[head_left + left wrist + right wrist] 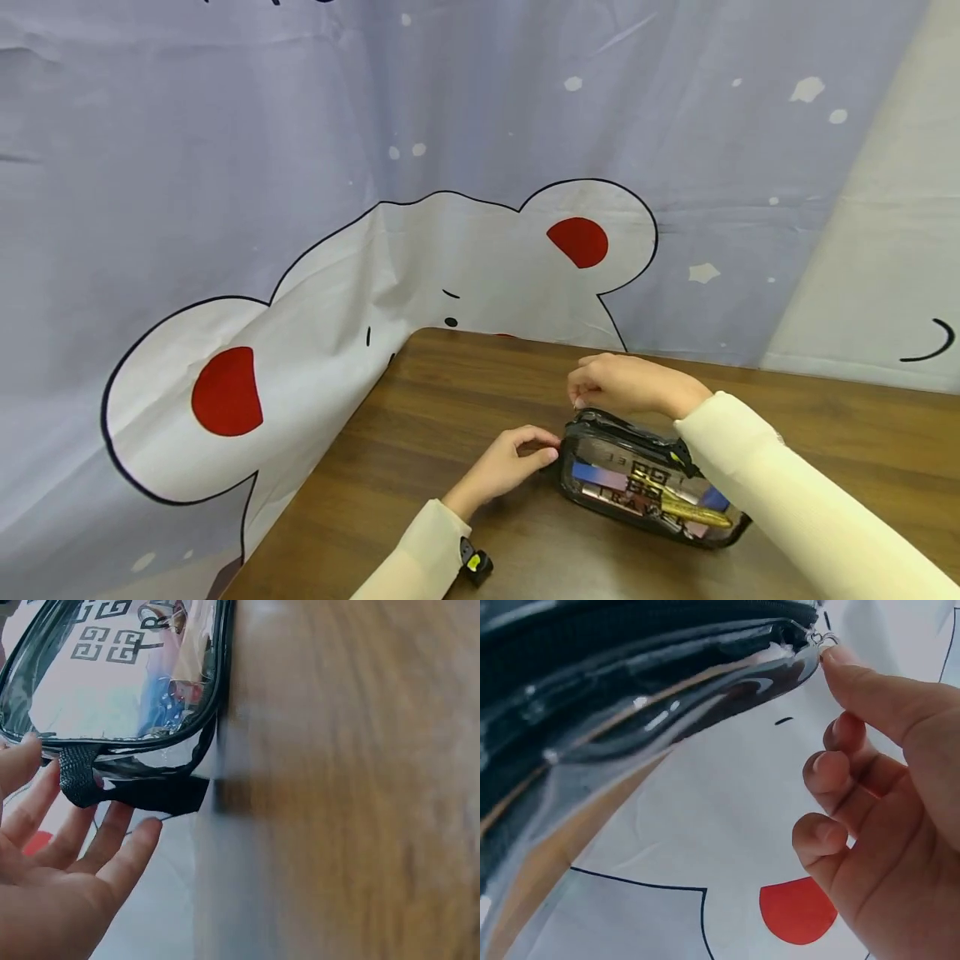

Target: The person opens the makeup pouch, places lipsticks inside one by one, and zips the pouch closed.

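Observation:
A clear zip pouch with black trim (652, 479) stands on its long edge on the table, dark print across its front. Through the plastic show a gold tube (693, 508), a blue-to-pink item (600, 475) and other small things. My left hand (517, 458) holds the pouch's left end, thumb and index finger at the corner beside a black fabric loop (77, 776); the other fingers spread by the black end strip (161, 795). Above that same end, my right hand (626, 383) pinches the small metal zipper pull (821, 637), its other fingers curled inward.
The brown wooden table (427, 400) meets a printed fabric curtain (480, 258) at the back and left. A black wrist strap device (476, 562) sits at the left sleeve. The right forearm (802, 492) passes in front of the pouch's right end.

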Available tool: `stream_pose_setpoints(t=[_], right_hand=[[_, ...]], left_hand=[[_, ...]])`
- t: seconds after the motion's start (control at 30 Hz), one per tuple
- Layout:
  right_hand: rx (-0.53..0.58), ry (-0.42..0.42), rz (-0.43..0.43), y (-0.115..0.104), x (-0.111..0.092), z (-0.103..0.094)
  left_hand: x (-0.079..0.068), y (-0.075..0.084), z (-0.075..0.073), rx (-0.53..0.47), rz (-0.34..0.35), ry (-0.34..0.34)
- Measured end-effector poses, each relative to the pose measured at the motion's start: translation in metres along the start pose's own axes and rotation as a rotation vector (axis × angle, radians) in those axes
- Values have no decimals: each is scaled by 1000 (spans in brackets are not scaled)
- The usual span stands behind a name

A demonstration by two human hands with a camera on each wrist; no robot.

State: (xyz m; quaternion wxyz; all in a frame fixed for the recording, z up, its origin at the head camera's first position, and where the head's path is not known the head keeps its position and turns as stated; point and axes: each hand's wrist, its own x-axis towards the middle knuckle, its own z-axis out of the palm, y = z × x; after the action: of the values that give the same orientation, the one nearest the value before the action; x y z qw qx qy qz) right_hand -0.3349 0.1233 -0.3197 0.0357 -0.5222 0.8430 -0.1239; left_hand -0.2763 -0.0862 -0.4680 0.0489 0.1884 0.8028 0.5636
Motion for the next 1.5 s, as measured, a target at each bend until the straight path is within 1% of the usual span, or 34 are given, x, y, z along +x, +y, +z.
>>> stream_pose_setpoints(t=[0.1, 0.2, 0.27, 0.37, 0.5, 0.6, 0.7, 0.83, 1.0, 1.07, 1.2, 1.3, 1.5], right_hand=[[34, -27, -17, 4, 1, -1], [66, -76, -24, 6, 6, -2], [83, -120, -15, 8, 10, -1], [97, -194, 33, 8, 16, 4], [105, -264, 97, 8, 22, 12], [105, -290, 117, 9, 27, 17], [102, -304, 126, 8, 30, 18], [84, -295, 137, 7, 31, 17], [106, -256, 147, 5, 29, 16], [113, -237, 138, 4, 28, 14], [90, -210, 116, 1, 26, 8], [72, -204, 112, -3, 23, 2], [80, -216, 148, -14, 15, -12]], left_hand=[[-2, 5, 5, 30, 18, 41], [-2, 11, 10, 113, 83, 96], [-2, 13, 13, 171, 128, 118], [-2, 15, 17, 212, 171, 115], [-2, 15, 19, 224, 206, 91], [-2, 14, 20, 232, 233, 91], [-1, 13, 19, 240, 245, 103], [1, 12, 19, 240, 241, 112], [1, 10, 17, 216, 193, 101], [2, 10, 17, 199, 171, 94], [3, 9, 15, 181, 153, 89], [3, 9, 13, 170, 145, 78], [3, 7, 6, 166, 117, 52]])
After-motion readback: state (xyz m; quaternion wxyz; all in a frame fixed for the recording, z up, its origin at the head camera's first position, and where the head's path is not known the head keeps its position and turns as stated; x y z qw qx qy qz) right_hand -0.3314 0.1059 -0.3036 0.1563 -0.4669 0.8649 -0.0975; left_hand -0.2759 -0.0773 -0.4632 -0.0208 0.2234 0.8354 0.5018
